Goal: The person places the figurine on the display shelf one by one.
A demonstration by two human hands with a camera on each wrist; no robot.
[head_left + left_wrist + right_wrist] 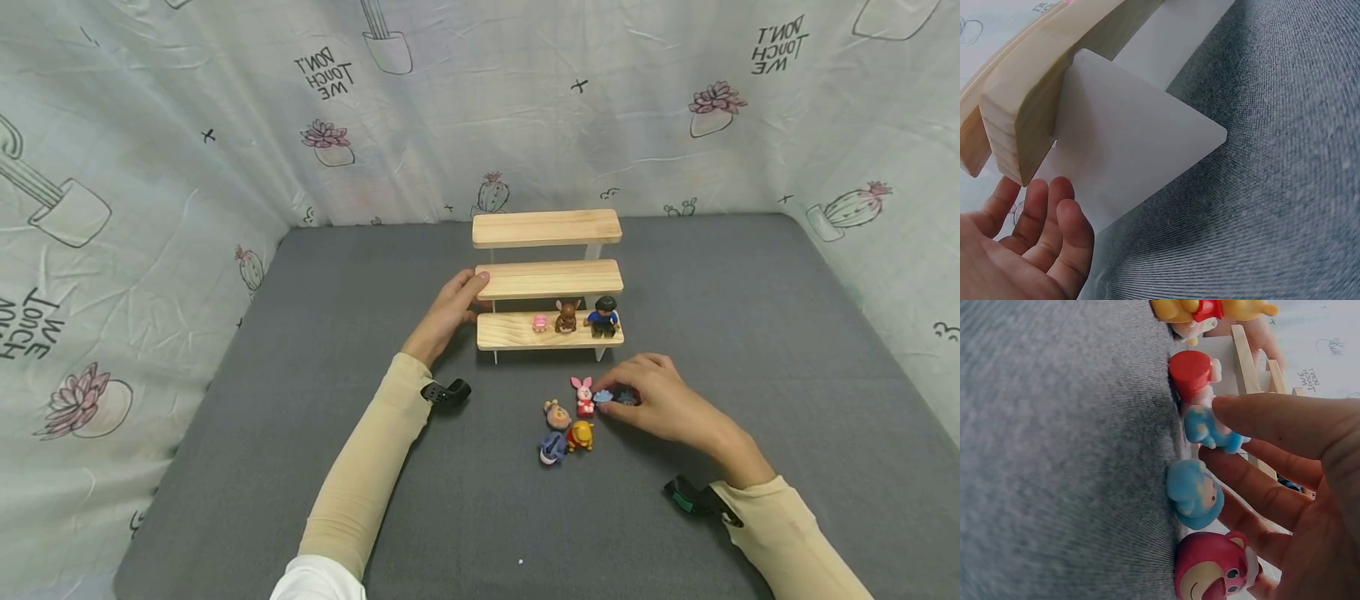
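My left hand holds the left end of the middle shelf of a three-tier wooden display stand, thumb on top. In the left wrist view its other fingers curl loosely beneath the shelf end, beside the white side panel. My right hand pinches a small light-blue figurine between thumb and index finger, low over the table. Right beside it stands a piglet figurine in red. Under the right hand are a blue-hooded figurine and a magenta bear figurine.
On the lowest shelf stand a small pink figurine, a brown mouse-like figurine and a black-haired toy figure. Grouped in front are a yellow bear figurine, a blue donkey figurine and a peach-faced figurine. A patterned curtain hangs behind.
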